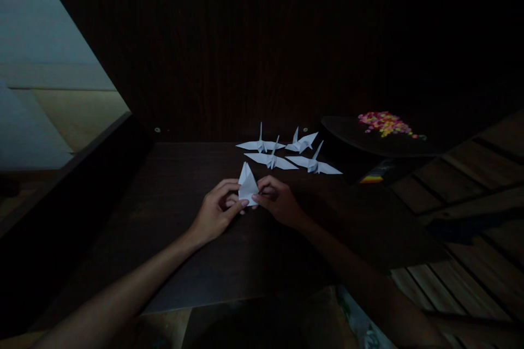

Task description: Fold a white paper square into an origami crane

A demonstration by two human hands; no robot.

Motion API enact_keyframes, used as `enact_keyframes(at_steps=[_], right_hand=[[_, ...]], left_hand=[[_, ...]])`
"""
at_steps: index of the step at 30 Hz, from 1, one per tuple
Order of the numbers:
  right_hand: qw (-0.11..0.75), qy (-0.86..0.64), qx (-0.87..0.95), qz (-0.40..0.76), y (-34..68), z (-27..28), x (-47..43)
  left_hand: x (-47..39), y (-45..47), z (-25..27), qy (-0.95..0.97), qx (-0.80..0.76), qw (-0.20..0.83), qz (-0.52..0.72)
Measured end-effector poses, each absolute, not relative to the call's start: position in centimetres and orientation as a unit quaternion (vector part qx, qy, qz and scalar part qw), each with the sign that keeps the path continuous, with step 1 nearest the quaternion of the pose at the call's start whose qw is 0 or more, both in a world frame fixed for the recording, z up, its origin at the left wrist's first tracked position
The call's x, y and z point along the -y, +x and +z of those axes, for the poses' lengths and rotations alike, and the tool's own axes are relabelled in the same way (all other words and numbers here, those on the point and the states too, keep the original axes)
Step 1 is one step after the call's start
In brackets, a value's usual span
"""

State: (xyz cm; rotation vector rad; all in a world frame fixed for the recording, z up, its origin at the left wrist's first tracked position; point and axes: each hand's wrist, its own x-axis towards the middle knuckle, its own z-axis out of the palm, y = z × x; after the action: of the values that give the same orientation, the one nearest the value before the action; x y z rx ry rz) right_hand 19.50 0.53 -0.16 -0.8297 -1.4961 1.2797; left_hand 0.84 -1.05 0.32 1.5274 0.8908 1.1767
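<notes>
Between my two hands is a white folded paper (248, 188), kite-like in outline, its narrow split point facing away from me. My left hand (219, 208) pinches its left and lower edge, thumb on the front face. On the other side my right hand (279, 200) grips the lower right edge, its thumb lying on the paper too. Fingers behind the sheet are partly hidden. Just beyond the hands stand several white paper cranes (272, 160) with wings spread, grouped in two loose rows on the dark wooden surface (172, 196).
A dark shelf (344, 133) at the right bears a pile of small pink and yellow pieces (385, 122). Below it shows a yellow-and-red striped item (371, 179). A raised side board (65, 169) borders the left, and wooden slats (470, 174) lie at the right.
</notes>
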Motion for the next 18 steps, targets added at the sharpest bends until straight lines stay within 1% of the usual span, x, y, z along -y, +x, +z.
enact_keyframes(at_steps=[3, 9, 13, 18], right_hand=[[0.493, -0.339, 0.604, 0.526, 19.5, -0.13, -0.43], [0.456, -0.321, 0.633, 0.537, 19.75, -0.4, -0.4], [0.46, -0.338, 0.626, 0.532, 19.91, -0.39, -0.55], [0.486, -0.352, 0.618, 0.508, 20.04, 0.16, -0.68]], left_hand=[[0.85, 0.85, 0.29, 0.638, -0.358, 0.476, 0.488], [0.66, 0.87, 0.49, 0.614, -0.358, 0.487, 0.508], [0.6, 0.69, 0.55, 0.595, -0.366, 0.51, 0.502], [0.59, 0.51, 0.71, 0.601, -0.353, 0.545, 0.466]])
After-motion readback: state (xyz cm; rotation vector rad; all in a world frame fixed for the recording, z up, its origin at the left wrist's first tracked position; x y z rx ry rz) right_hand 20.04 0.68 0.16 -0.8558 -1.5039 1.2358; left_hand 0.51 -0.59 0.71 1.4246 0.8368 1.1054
